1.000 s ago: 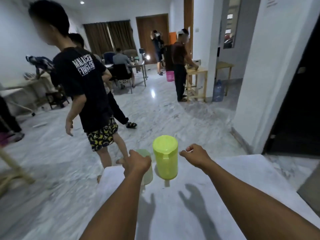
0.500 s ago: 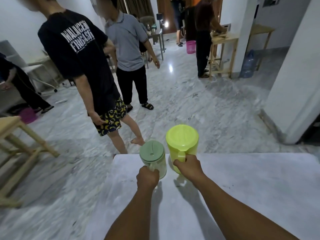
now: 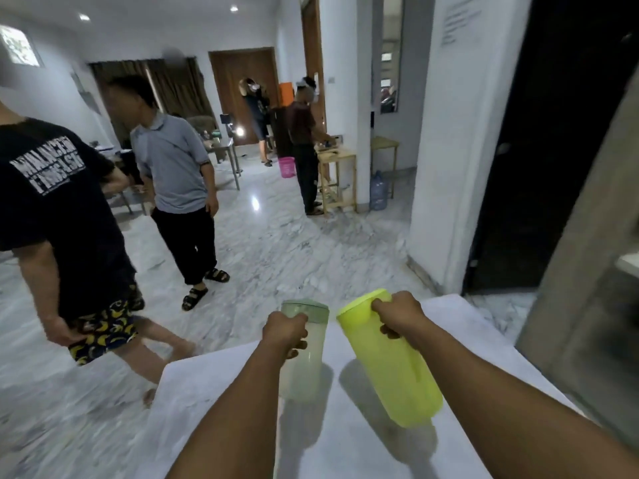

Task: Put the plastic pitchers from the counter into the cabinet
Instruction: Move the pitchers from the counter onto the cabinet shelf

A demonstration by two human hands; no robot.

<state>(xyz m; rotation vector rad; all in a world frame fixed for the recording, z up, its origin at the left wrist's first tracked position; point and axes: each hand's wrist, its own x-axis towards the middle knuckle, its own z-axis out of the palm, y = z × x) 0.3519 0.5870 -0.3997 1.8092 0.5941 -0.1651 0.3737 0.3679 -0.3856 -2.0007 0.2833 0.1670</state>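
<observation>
My left hand [image 3: 284, 331] grips the handle of a pale, translucent pitcher with a grey-green lid [image 3: 304, 361]. It hangs above the white counter [image 3: 349, 440], roughly upright. In my right hand [image 3: 397, 314] I hold the handle of a bright yellow-green pitcher [image 3: 394, 368], which is tilted with its lid toward the left and its base toward me. Both pitchers are off the counter and cast shadows on it. No cabinet is in view.
A person in a black T-shirt [image 3: 58, 216] stands close at the counter's left corner, and another in a grey shirt [image 3: 176, 188] just behind. A white pillar [image 3: 449, 150] and a dark doorway [image 3: 539, 150] lie to the right. Marble floor stretches ahead.
Both hands closed on the pitcher handles and lifted the pitchers off the counter toward me. The yellow-green one has tilted. My head has come up.
</observation>
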